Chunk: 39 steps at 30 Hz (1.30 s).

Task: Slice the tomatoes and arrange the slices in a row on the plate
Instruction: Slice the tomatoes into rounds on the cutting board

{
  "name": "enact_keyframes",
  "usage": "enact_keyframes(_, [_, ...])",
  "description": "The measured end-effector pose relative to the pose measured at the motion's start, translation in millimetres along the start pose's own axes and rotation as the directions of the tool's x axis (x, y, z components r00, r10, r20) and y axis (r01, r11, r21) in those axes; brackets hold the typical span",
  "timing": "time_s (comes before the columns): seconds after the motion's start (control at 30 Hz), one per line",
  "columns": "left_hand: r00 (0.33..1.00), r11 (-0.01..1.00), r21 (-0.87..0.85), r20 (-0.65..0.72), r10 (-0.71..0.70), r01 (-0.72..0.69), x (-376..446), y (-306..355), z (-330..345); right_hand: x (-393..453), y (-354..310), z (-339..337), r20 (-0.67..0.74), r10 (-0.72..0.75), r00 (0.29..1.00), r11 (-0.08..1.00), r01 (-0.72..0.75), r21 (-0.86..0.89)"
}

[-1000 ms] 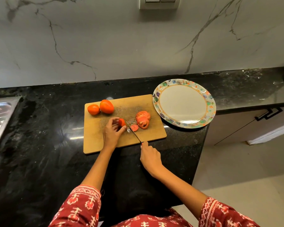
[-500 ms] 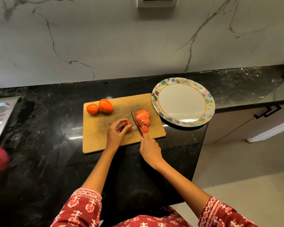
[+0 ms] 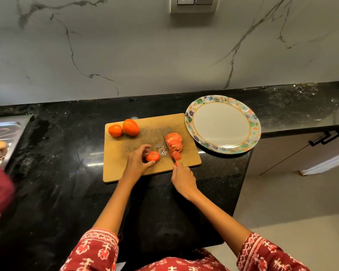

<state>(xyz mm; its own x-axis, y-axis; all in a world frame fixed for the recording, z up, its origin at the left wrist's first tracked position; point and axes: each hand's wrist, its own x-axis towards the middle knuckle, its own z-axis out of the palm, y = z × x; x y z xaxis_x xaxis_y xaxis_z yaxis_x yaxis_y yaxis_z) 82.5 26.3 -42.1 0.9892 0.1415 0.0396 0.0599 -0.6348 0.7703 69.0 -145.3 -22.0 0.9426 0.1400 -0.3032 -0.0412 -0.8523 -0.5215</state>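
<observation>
Red patterned sleeves sit nearest, and two bare arms reach out over the shiny black stone bench (image 3: 53, 173). The right hand (image 3: 183, 179) is wrapped around the handle of a thin steel knife (image 3: 169, 148), with the blade lying flat beside the pile of cut red tomato slices (image 3: 174, 143). The left hand (image 3: 138, 163) curls its fingers around the leftover red tomato end piece (image 3: 153, 156) and holds it down on the light wooden cutting board (image 3: 151, 147).

To cut well, I think the fingertips should tuck back from the blade, the piece should sit on its flat side, and the knife should go down slowly and straight.

Farther back on the board sit two whole orange-red tomatoes (image 3: 123, 129), touching each other. Just beside the board's far right corner is the round white plate with a colorful rim (image 3: 250, 122). It has no slices on it yet.
</observation>
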Motion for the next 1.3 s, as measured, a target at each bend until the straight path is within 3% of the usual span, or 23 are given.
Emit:
enact_keyframes(0.27, [0.988, 0.927, 0.376, 0.138, -0.069, 0.012, 27, 16, 13, 2, 3, -4, -0.006, 0.013, 1.000, 0.999, -0.013, 0.041])
enact_keyframes(0.33, [0.991, 0.942, 0.335, 0.123, -0.042, -0.002, 28, 18, 12, 4, 2, -5, -0.010, 0.017, 1.000, 0.999, -0.016, 0.050])
enact_keyframes(0.43, [0.998, 0.998, 0.040, 0.034, -0.058, 0.057, 26, 22, 13, 6, -1, -6, -0.028, 0.003, 1.000, 0.996, -0.001, 0.086])
enact_keyframes(0.53, [0.996, 0.978, -0.185, 0.007, -0.093, 0.092, 24, 21, 16, 8, -6, -7, -0.062, -0.030, 0.998, 0.993, 0.037, 0.116])
enact_keyframes(1.03, [0.999, 0.991, -0.135, -0.042, 0.010, -0.016, 15, 11, 19, -2, 4, -4, -0.070, -0.053, 0.996, 0.996, 0.057, 0.069])
enact_keyframes(1.3, [0.997, 0.999, 0.050, -0.072, 0.024, -0.021, 21, 21, 19, -1, 7, -6, -0.053, -0.035, 0.998, 0.997, 0.039, 0.066])
